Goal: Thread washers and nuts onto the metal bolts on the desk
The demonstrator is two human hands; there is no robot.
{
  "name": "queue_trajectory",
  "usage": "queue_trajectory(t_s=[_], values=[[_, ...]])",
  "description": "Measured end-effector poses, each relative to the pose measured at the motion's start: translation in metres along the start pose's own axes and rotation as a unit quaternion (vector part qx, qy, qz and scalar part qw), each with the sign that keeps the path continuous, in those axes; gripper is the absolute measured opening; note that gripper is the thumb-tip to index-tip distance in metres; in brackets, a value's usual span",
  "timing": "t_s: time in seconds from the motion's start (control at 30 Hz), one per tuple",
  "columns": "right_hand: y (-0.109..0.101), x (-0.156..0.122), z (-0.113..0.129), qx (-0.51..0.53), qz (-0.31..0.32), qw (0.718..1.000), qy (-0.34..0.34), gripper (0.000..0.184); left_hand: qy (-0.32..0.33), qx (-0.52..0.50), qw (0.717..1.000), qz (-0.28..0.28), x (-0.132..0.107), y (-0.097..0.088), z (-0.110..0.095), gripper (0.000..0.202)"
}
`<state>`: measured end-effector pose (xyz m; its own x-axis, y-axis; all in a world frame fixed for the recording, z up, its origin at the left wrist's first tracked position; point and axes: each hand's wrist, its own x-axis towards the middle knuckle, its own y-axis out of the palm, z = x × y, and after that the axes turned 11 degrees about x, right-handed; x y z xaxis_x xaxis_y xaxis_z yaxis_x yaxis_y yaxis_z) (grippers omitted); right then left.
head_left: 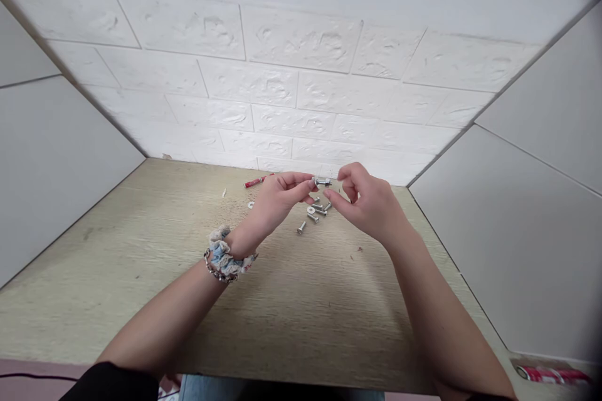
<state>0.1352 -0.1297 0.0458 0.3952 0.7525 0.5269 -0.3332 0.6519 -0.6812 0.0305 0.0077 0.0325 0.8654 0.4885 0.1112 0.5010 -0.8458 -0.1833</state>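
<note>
Between the thumb and fingers of my left hand (282, 196) is a silver bolt (323, 182), held level with its free end pointing right. A nut appears to sit near that end. My right hand (369, 200) is just right of the bolt, thumb and curled fingers apart, with a gap between them and the bolt. On the table under both hands lie several loose bolts (301, 227) and a flat washer (311, 210). Another washer (251, 205) is partly hidden by my left hand.
A red pen-like stick (254, 182) lies near the back wall (277, 119). The wooden table (282, 301) is bounded by white panels (61, 169) at both sides. A red cylindrical object (552, 374) lies at the lower right corner.
</note>
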Motion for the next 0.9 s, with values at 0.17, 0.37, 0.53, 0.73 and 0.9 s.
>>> queue_trajectory(t_s=[0.17, 0.37, 0.53, 0.73, 0.9], values=[[0.0010, 0.0010, -0.0039, -0.010, 0.046, 0.999, -0.023, 0.026, 0.005, -0.004, 1.000, 0.013, -0.0008, 0.0002, -0.0009, 0.020], [0.0013, 0.0001, -0.0046, -0.035, 0.016, 0.999, -0.009, 0.045, -0.001, 0.004, 1.000, 0.009, 0.0007, -0.0038, -0.0013, 0.021], [0.0048, 0.0019, -0.0038, -0.042, 0.000, 0.998, -0.044, 0.024, 0.006, 0.012, 1.000, 0.016, -0.0003, -0.0044, -0.0028, 0.021], [0.0033, -0.0012, -0.0077, -0.020, 0.038, 0.999, -0.021, 0.058, 0.010, 0.023, 1.000, 0.018, -0.0013, -0.0013, -0.0027, 0.021], [0.0044, -0.0003, -0.0045, -0.047, -0.020, 0.998, -0.043, 0.029, 0.014, 0.014, 1.000, 0.023, -0.0003, -0.0011, -0.0018, 0.021]])
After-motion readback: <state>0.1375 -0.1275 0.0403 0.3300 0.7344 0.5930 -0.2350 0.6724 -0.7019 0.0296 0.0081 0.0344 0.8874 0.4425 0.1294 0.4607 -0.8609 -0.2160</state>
